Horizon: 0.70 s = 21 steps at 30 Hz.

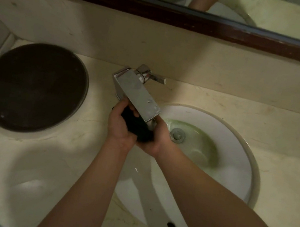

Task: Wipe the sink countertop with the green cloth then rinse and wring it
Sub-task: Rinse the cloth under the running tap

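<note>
Head view: the left hand (122, 126) and right hand (156, 139) both grip the cloth (137, 129), fingers curled round it. It is bunched between them just below the faucet (138, 94) spout, over the sink (233, 176). The cloth reads dark in this light. Greenish water pools round the drain (177, 135). Expect soft, limp fabric, heavy with water and slippery. Take hold at opposite ends of the bunch, fingers fully wrapped, and twist over the basin.
</note>
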Each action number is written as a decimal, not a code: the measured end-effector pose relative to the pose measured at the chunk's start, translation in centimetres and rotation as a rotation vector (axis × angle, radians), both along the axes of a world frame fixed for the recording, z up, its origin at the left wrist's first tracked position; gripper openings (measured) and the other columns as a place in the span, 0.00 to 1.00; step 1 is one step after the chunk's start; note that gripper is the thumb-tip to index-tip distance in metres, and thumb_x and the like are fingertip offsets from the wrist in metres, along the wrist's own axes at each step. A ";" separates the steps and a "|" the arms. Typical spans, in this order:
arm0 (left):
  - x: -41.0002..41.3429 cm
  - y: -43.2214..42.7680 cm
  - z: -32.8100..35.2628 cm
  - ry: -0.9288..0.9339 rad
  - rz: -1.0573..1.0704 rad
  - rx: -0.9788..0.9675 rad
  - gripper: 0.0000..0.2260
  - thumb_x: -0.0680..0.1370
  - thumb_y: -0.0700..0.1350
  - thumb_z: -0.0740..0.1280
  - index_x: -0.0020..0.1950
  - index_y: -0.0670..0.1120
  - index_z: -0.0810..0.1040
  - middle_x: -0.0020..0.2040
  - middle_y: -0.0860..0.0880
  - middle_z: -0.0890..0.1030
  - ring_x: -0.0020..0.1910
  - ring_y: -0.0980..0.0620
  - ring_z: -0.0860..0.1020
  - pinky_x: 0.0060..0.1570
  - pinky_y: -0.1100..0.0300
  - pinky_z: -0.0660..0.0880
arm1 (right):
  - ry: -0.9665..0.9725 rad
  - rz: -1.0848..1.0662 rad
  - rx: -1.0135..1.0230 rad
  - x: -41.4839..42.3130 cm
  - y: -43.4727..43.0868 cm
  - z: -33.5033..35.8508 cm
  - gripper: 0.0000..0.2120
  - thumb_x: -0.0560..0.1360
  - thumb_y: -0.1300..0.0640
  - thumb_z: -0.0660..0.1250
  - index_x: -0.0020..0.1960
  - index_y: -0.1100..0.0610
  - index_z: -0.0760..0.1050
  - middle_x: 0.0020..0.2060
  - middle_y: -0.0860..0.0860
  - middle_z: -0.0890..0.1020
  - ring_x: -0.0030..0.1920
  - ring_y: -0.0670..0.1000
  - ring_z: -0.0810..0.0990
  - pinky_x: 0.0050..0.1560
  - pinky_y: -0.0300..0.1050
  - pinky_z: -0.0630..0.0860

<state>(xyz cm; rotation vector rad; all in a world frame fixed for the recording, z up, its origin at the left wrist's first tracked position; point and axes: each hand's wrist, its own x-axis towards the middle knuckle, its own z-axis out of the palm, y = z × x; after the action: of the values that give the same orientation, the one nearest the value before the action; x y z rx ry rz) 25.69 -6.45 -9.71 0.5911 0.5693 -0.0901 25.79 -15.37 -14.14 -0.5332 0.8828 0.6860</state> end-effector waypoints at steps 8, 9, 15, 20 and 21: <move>0.1 -0.2 -0.7 0.125 0.060 -0.151 0.15 0.76 0.42 0.60 0.30 0.48 0.63 0.24 0.52 0.64 0.25 0.54 0.64 0.32 0.62 0.68 | -0.066 0.045 -0.320 1.2 -0.8 1.2 0.22 0.76 0.53 0.60 0.66 0.62 0.73 0.54 0.58 0.79 0.54 0.59 0.81 0.57 0.54 0.78; 0.1 -0.4 -0.9 0.151 0.036 -0.119 0.15 0.75 0.42 0.60 0.29 0.48 0.63 0.23 0.52 0.63 0.24 0.54 0.64 0.31 0.62 0.66 | -0.089 0.082 -0.407 1.3 -1.1 1.3 0.20 0.77 0.53 0.59 0.65 0.62 0.73 0.52 0.57 0.79 0.50 0.57 0.81 0.56 0.54 0.77; 0.3 -2.6 -1.4 0.186 -0.045 -0.139 0.11 0.79 0.44 0.59 0.37 0.47 0.73 0.30 0.49 0.76 0.28 0.51 0.76 0.36 0.60 0.75 | -0.194 0.132 -0.740 1.5 -4.2 2.6 0.10 0.79 0.58 0.58 0.47 0.61 0.76 0.41 0.58 0.81 0.39 0.56 0.81 0.41 0.43 0.79; 0.5 -4.2 -0.8 0.264 -0.091 -0.191 0.19 0.78 0.49 0.59 0.29 0.45 0.74 0.26 0.47 0.74 0.26 0.50 0.75 0.39 0.58 0.74 | -0.214 0.171 -0.790 1.5 -7.2 2.7 0.12 0.80 0.49 0.60 0.51 0.55 0.76 0.42 0.56 0.84 0.43 0.56 0.84 0.48 0.52 0.81; 0.5 -4.5 -0.8 0.282 -0.115 -0.180 0.20 0.79 0.49 0.58 0.28 0.45 0.73 0.25 0.47 0.74 0.26 0.49 0.75 0.40 0.56 0.73 | -0.189 0.174 -0.796 1.5 -7.6 2.6 0.11 0.80 0.49 0.60 0.52 0.55 0.76 0.43 0.56 0.83 0.43 0.56 0.84 0.48 0.54 0.82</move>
<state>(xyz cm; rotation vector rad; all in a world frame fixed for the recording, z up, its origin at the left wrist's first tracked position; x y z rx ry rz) 26.21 -10.97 -10.47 0.4379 0.7910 -0.3340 27.28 -22.97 -11.55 -1.3756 0.9210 0.4068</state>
